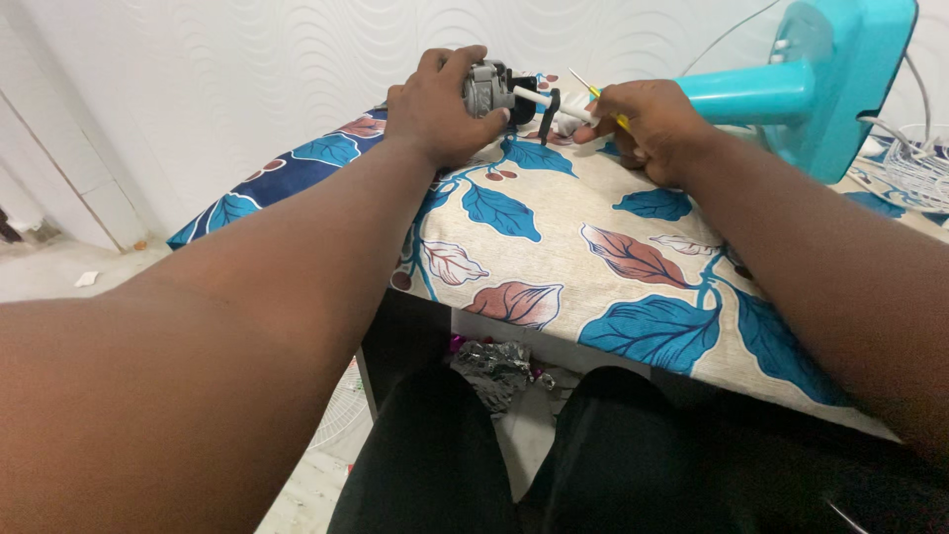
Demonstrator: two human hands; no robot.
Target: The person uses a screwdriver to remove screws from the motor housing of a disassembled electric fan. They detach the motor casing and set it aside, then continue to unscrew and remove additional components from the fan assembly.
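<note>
Head view: Your left hand point(435, 104) is closed around a small grey motor point(486, 87), bracing it on the leaf-print tablecloth point(554, 247) at the table's far edge, apparently so its white shaft point(534, 97) points right. Your right hand point(647, 124) pinches a thin yellow-handled tool point(596, 94) beside that shaft, fingers curled tight. A turquoise fan housing point(820, 79) lies just beyond the right hand.
</note>
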